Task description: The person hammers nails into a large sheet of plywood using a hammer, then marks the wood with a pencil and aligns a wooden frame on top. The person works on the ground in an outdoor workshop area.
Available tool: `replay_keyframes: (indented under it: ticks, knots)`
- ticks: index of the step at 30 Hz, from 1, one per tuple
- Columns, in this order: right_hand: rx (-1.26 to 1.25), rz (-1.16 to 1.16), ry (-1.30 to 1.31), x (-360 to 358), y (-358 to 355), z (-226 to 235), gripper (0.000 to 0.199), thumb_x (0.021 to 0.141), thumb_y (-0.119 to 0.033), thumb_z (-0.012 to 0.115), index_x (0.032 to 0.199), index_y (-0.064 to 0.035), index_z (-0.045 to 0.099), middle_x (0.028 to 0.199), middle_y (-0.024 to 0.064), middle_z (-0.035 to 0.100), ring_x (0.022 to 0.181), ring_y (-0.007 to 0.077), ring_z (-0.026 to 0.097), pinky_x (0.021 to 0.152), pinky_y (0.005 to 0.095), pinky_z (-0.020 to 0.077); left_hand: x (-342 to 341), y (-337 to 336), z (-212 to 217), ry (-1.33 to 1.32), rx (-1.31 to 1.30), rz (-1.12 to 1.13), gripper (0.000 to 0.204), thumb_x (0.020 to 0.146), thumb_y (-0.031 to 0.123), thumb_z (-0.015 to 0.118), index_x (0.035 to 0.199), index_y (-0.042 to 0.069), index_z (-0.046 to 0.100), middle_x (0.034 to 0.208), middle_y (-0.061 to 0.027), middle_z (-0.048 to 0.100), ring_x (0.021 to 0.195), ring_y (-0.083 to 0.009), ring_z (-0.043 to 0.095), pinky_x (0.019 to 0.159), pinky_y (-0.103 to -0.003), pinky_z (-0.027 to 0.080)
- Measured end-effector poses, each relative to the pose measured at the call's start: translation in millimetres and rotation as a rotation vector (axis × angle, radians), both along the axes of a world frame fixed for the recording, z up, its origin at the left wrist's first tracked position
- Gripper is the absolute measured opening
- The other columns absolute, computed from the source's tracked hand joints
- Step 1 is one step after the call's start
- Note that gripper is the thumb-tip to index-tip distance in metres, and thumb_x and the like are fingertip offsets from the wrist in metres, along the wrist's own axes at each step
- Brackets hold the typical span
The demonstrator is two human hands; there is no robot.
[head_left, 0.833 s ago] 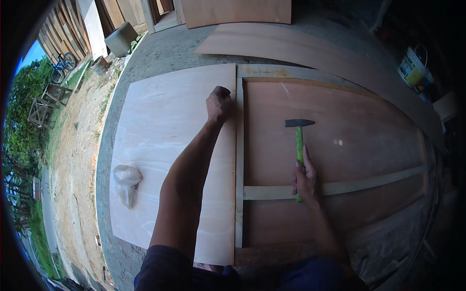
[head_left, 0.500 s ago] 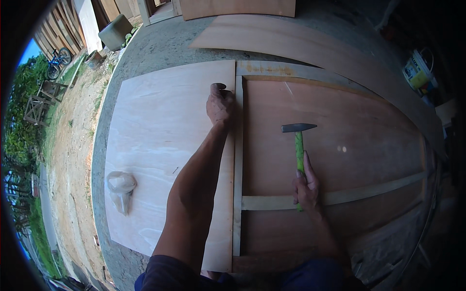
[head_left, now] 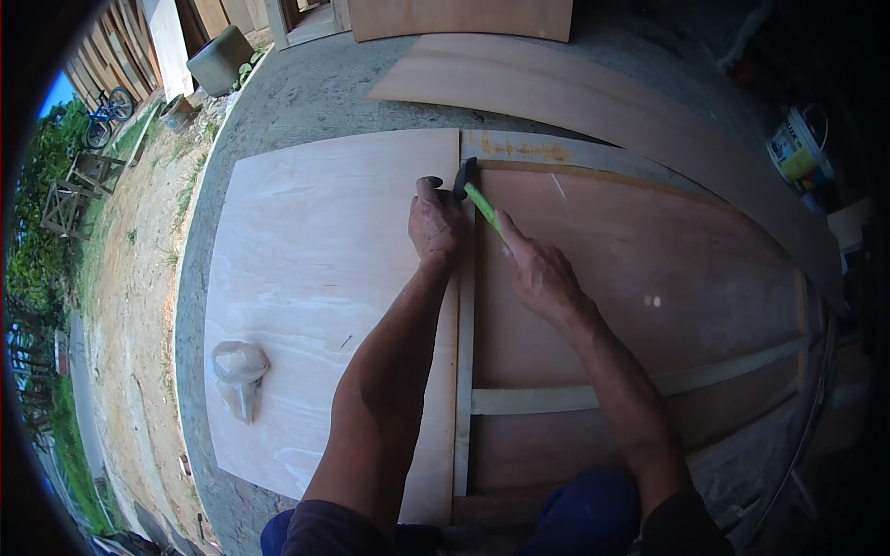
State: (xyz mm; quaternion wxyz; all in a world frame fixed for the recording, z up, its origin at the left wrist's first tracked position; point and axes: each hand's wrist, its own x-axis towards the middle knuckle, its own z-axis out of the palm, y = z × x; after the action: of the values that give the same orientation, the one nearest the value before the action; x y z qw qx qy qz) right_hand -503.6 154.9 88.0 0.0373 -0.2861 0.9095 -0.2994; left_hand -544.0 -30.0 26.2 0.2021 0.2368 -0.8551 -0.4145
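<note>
My right hand [head_left: 545, 276] grips the green handle of a hammer [head_left: 483, 208], its dark head close beside my left fingers. Near the right edge of a pale plywood sheet [head_left: 297, 250], my left hand [head_left: 434, 224] is closed with fingers pinched together; what they hold, if anything, is too small to make out. Under that edge runs a wooden frame strip [head_left: 467, 343], part of a frame around a reddish-brown panel [head_left: 593, 269]. On the plywood lie a small nail [head_left: 347, 341] and a knotted clear plastic bag [head_left: 241, 363].
Beyond the frame, a long thin plywood sheet [head_left: 519, 82] lies on the concrete floor [head_left: 306, 116], with another board [head_left: 464, 18] behind it. A bucket [head_left: 797, 148] stands at the far right. Outside on the left are a bicycle [head_left: 109, 116] and a wooden stand [head_left: 72, 206].
My right hand has swung the hammer up and leftward from over the panel to my left fingers. My left hand stays near the plywood edge; the whole view has shifted slightly.
</note>
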Motion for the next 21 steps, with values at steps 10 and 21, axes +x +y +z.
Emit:
replay_keyframes:
  ticks: [10,21]
  knots:
    - [0.081,0.003,0.068,-11.3,-18.3,28.6,0.067,0.091,-0.002,0.054,0.155,-0.0090,0.034,0.081,0.0252,0.064,0.074,0.0437,0.066,0.071,0.0514,0.0537,3.7,-1.7,3.8,0.022,0.004,-0.009,0.038,0.090,0.017,0.060,0.125,0.006,0.051,0.099,-0.0148,0.071,0.093,-0.0348,0.068,0.083,-0.047,0.051]
    - [-0.263,-0.043,0.247,4.9,-35.5,28.6,0.071,0.087,0.004,0.053,0.154,-0.0055,0.033,0.098,0.0277,0.068,0.089,0.0451,0.068,0.078,0.0504,0.0543,4.8,-8.1,-19.2,0.164,0.012,0.079,0.039,0.089,0.005,0.054,0.127,0.006,0.047,0.103,-0.0143,0.071,0.092,-0.0348,0.069,0.080,-0.046,0.052]
